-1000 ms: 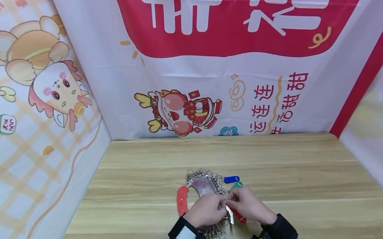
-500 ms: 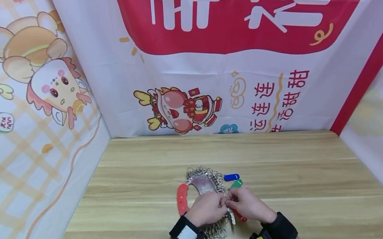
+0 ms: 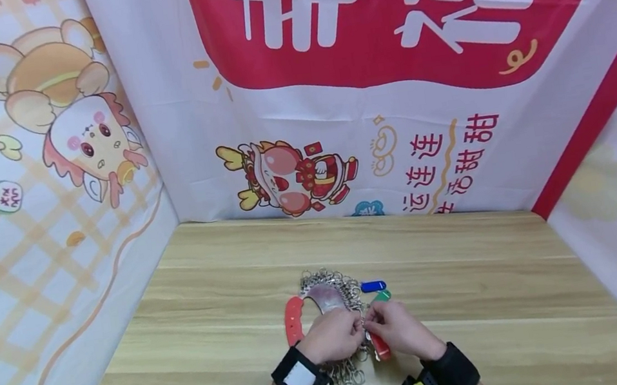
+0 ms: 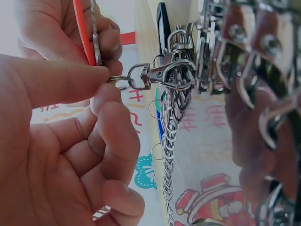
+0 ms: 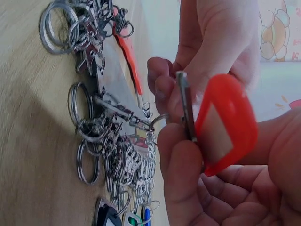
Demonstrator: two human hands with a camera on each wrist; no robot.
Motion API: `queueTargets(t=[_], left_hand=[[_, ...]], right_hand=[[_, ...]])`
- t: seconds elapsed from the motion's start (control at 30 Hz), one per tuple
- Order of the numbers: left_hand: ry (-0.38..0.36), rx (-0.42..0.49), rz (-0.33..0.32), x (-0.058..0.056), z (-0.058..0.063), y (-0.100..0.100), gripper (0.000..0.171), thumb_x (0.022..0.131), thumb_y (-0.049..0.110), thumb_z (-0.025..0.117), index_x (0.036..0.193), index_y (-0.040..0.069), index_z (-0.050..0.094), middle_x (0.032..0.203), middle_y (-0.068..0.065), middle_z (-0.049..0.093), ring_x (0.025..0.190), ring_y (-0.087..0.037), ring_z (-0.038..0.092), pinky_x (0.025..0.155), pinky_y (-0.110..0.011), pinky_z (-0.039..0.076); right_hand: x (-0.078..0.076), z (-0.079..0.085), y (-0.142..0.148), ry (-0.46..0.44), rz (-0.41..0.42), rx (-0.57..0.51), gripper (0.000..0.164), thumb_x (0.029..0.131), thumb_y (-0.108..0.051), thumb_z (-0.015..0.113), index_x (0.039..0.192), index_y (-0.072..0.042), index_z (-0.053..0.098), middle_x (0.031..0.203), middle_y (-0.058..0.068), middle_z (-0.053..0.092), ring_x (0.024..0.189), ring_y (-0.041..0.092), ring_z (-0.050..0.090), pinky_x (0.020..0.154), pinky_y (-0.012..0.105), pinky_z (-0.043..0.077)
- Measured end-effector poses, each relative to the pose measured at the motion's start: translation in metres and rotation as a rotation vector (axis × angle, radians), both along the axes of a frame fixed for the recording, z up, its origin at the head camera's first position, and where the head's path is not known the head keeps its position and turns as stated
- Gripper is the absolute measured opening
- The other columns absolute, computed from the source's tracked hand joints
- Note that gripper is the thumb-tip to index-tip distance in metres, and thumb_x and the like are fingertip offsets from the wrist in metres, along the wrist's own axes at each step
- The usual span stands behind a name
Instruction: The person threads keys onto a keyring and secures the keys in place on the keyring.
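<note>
In the head view my left hand [image 3: 333,337] and right hand [image 3: 402,332] meet fingertip to fingertip. My left thumb and index finger pinch a small split ring [image 4: 120,79] linked to a silver swivel clasp [image 4: 162,74]. My right fingers hold a red key tag [image 5: 228,126] and a silver key [image 5: 186,104] against that same ring; the fingertips hide where they join. Under the left hand lies a curved metal plate [image 3: 325,296] fringed with many clasps and rings, with a red curved band [image 3: 293,319] at its left.
A blue key tag [image 3: 373,286] and a green key tag [image 3: 382,296] lie at the plate's right. A black tag [image 5: 107,214] sits near them. The wooden table [image 3: 471,275] spreads around, bounded by printed cloth walls [image 3: 297,109] at the back and sides.
The red key tag has turned in the right fingers, hanging straighter and closer to the plate, and the key now shows less. Both hands stay in about the same place.
</note>
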State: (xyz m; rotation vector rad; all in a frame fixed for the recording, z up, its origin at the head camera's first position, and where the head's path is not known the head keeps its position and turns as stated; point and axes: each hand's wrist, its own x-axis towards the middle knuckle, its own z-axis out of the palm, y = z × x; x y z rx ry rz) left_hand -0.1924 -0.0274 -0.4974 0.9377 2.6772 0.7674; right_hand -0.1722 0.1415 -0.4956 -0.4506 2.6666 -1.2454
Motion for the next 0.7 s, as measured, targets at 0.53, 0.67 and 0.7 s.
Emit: queueTargets(t=[0.53,0.67,0.7], left_hand=[[-0.046,0.036,-0.01,-0.0038,-0.0022,-0.0055,0.016,0.083,0.02,0.07,0.072,0.022,0.058,0.063,0.015,0.051,0.057,-0.001,0.047,0.053,-0.02,0.04],[-0.047,0.027,-0.011,-0.0054,-0.0016,-0.0069,0.015,0.081,0.023,0.072,0.072,0.024,0.061,0.068,0.017,0.052,0.062,-0.001,0.047,0.056,-0.02,0.039],[-0.048,0.029,-0.013,-0.0057,-0.0013,-0.0072,0.015,0.081,0.023,0.073,0.072,0.024,0.062,0.068,0.017,0.053,0.062,-0.001,0.047,0.057,-0.02,0.039]], right_hand=[[-0.0016,-0.0012,0.0019,0.008,-0.005,-0.003,0.005,0.088,-0.006,0.063,0.084,-0.007,0.061,0.075,-0.003,0.061,0.062,0.009,0.056,0.054,0.024,0.048],[-0.0018,0.0,0.0022,-0.002,0.013,0.006,0.005,0.088,-0.006,0.063,0.084,-0.008,0.062,0.074,-0.004,0.06,0.062,0.009,0.056,0.054,0.024,0.047],[-0.0017,0.0003,0.0021,-0.003,0.017,0.007,0.005,0.088,-0.006,0.063,0.083,-0.008,0.062,0.074,-0.004,0.061,0.062,0.009,0.056,0.054,0.024,0.047]])
